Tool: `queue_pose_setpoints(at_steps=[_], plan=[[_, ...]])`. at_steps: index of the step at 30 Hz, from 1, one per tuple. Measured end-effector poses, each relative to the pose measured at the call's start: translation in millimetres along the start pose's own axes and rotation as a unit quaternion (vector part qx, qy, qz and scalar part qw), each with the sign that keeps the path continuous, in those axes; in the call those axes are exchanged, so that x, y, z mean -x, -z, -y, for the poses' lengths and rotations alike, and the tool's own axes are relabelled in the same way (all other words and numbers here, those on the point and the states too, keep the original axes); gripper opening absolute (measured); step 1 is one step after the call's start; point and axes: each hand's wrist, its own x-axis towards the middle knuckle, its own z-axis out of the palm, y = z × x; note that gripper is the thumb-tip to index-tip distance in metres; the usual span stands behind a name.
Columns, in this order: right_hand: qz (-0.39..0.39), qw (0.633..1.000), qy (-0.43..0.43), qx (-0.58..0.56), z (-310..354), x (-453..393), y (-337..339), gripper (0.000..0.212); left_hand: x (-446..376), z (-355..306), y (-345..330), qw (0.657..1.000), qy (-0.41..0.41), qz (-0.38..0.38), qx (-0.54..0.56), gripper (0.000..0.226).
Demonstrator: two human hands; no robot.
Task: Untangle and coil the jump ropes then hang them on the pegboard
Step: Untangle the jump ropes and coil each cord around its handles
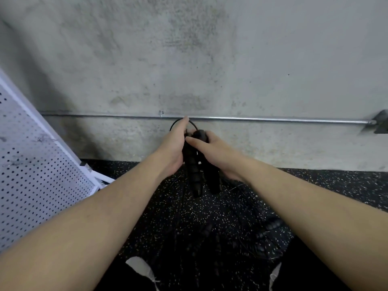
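Both hands meet at the middle of the view around a pair of black, ribbed, tapered jump-rope handles (194, 173). The right hand (212, 153) wraps its grip around the upper ends of the handles, thumb laid across the front and fingers curled behind, so it is grasping them. The left hand (175, 148) presses its palm against the left side of the same handles; its fingers reach up fairly straight, and whether they close on anything I cannot tell. A thin black cord loop (178, 122) arcs out above the fingertips, and more of the thin cord trails down past the handles, hard to follow against the dark ground.

The handles hang upright, their lower ends pointing down over the black rubber floor flecked with pale specks (325, 185). On that floor, lower right, lies another ribbed black handle (270, 227), dim and partly blurred.

Behind the hands stands a rough, blotchy grey concrete wall (231, 59), with a slim galvanised metal pipe (273, 119) running level across it. At the left leans a white perforated metal pegboard (31, 175), tilted, its frame touching the floor.
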Motion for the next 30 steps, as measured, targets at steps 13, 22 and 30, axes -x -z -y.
queue_pose_setpoints(at_steps=[13,22,30], plan=[[-0.103,0.977,-0.007,-0.188,10,-17,15,0.023,-5,12,-19,0.995,0.066,0.079,-0.001,0.067],[-0.147,0.971,-0.029,-0.187,4,-24,38,0.016,2,7,-26,0.975,0.113,0.184,-0.048,0.038],[-0.116,0.990,-0.074,0.041,-1,-27,59,0.052,-11,-5,-10,0.965,0.135,0.180,-0.133,0.030]])
